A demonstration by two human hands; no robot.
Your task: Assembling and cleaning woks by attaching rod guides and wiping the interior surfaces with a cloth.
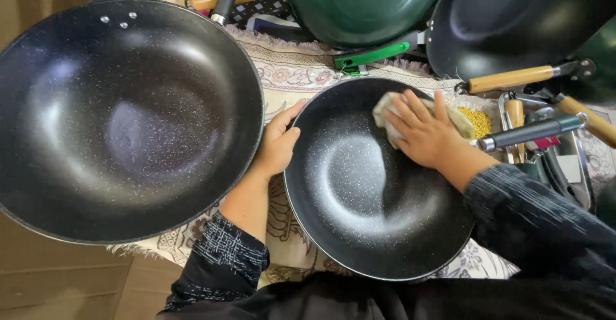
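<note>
A black speckled wok (359, 198) sits in front of me on a patterned cloth (295, 76). My left hand (277, 143) grips its left rim. My right hand (427, 134) presses a beige rag (385, 109) against the inside of the wok near its far right wall. The wok's dark handle (532, 132) with a metal collar points to the right. Both forearms wear dark patterned sleeves.
A larger black speckled wok (122, 114) fills the left side. A green wok (359, 2) with a green handle and a dark wok (507, 18) with a wooden handle (510, 79) lie at the back. More handles and utensils crowd the right edge.
</note>
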